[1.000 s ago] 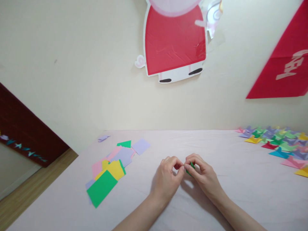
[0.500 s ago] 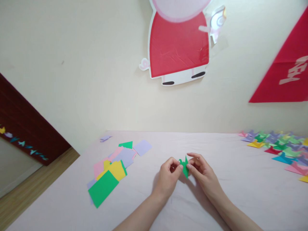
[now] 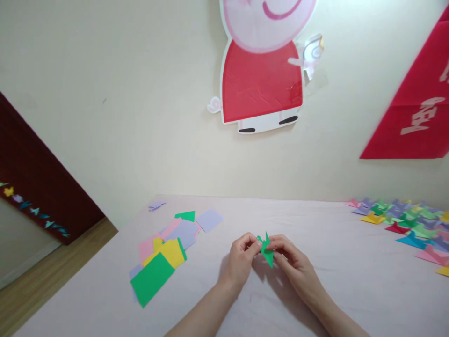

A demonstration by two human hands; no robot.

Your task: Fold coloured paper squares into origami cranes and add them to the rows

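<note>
A small green paper crane [image 3: 267, 256] is held up over the pale cloth on the table, between my two hands. My left hand [image 3: 240, 262] pinches its narrow left tip between thumb and forefinger. From the other side, my right hand [image 3: 293, 264] has its curled fingers against the crane's body, with the thumb just below them. One pointed end of the crane sticks up and another points down. The inner fingers of both hands are partly hidden.
Coloured paper sheets [image 3: 152, 280] lie in a loose pile on the left, with a folded lilac piece [image 3: 156, 206] behind them. Several rows of folded paper cranes [image 3: 409, 228] stand at the right. The wall [image 3: 157, 154] rises behind the table's back edge.
My right fingers have moved in from the crane's right edge onto its body, and the forefinger has come down. The crane has turned slightly. The camera view has tilted up a little.
</note>
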